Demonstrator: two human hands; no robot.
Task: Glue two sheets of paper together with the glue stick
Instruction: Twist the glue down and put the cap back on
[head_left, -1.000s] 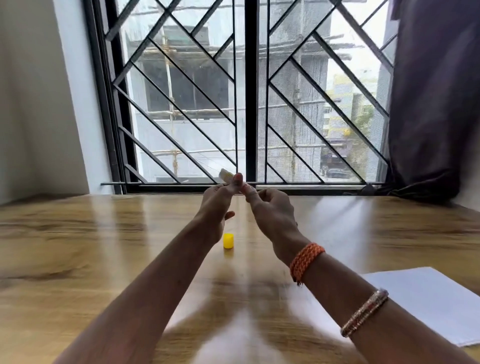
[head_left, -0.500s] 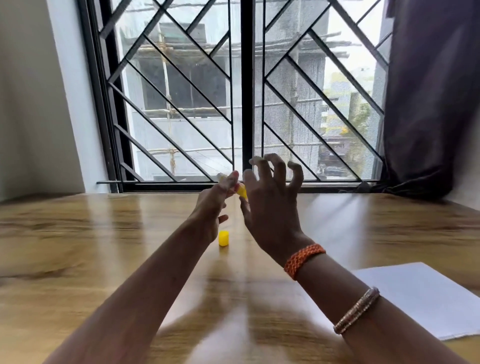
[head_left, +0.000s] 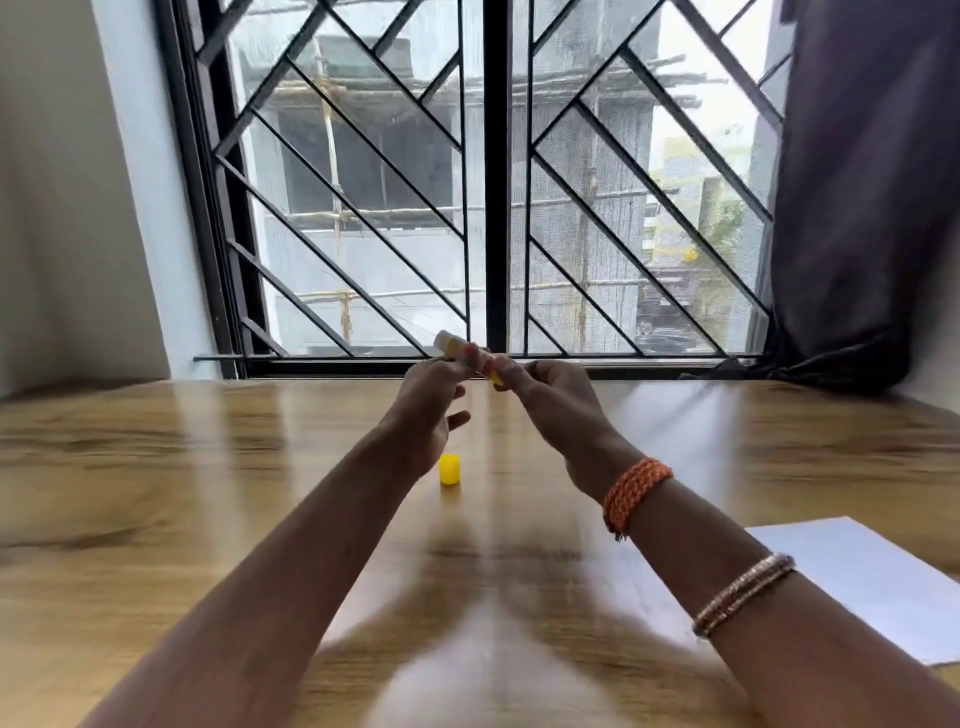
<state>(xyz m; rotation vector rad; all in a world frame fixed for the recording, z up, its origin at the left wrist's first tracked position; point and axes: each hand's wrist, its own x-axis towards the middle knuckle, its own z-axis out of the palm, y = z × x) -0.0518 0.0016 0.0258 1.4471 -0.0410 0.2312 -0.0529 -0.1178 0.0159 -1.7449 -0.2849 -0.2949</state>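
Observation:
I hold an uncapped glue stick (head_left: 457, 349) up above the far middle of the wooden table (head_left: 156, 467). Its white tip points up and left, its yellow base down and right. My left hand (head_left: 428, 410) grips the body of the stick. My right hand (head_left: 558, 410) pinches the yellow base end with curled fingers. The yellow cap (head_left: 450, 469) stands on the table below my left hand. White paper (head_left: 872, 582) lies at the right edge of the table, partly behind my right forearm; I cannot tell how many sheets.
A barred window (head_left: 488, 208) runs along the far edge of the table. A dark curtain (head_left: 862, 197) hangs at the right. A white wall stands at the left.
My right hand's fingers spread open away from the stick half a second ago and have now closed back on its yellow base. The left hand kept its grip.

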